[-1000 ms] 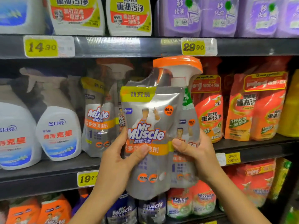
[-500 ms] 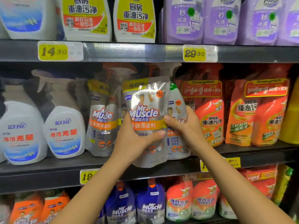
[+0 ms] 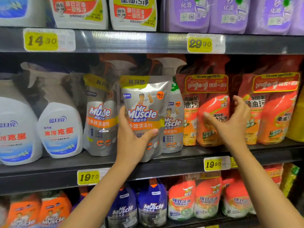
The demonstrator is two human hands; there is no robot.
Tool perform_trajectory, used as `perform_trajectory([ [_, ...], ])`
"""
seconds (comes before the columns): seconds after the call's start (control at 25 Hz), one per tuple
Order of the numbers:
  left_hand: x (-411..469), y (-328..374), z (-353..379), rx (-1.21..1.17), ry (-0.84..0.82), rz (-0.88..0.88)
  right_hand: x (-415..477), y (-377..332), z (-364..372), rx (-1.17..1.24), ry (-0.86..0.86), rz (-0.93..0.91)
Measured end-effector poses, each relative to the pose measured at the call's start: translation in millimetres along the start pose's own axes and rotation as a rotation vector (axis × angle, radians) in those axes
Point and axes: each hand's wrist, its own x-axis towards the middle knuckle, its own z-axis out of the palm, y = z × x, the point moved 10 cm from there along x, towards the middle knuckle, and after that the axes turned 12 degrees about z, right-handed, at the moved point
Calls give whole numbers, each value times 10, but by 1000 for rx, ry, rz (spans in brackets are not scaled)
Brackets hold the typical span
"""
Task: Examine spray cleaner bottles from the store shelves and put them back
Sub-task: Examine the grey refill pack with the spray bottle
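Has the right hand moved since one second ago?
Yes. The right hand let go of the silver Mr Muscle pack and moved rightward; it is now in front of the shelved red-orange pack.

Dark metal shelves [image 3: 49, 176], three tiers; yellow price tags [image 3: 41, 41] on edges.

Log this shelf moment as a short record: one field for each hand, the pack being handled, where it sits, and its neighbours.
left hand: grips the silver pack, thumb across its front
right hand: open, spread in front of the red pack; contact unclear
place: silver pack upright at the front of the middle shelf
neighbours: white bottles further left, red pack on the right
price tag: 19.70, on the shelf edge below
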Motion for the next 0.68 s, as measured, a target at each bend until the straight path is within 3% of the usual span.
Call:
perform_trajectory([
  [0.16, -1, 14, 108, 3, -1, 48, 33, 81, 203, -88, -86, -4],
  [0.44, -79, -21, 223, 126, 96, 30, 70, 49, 143, -130, 59, -76],
  [0.68, 5, -36, 438, 144, 44, 15, 11, -22, 97, -208, 152, -169],
])
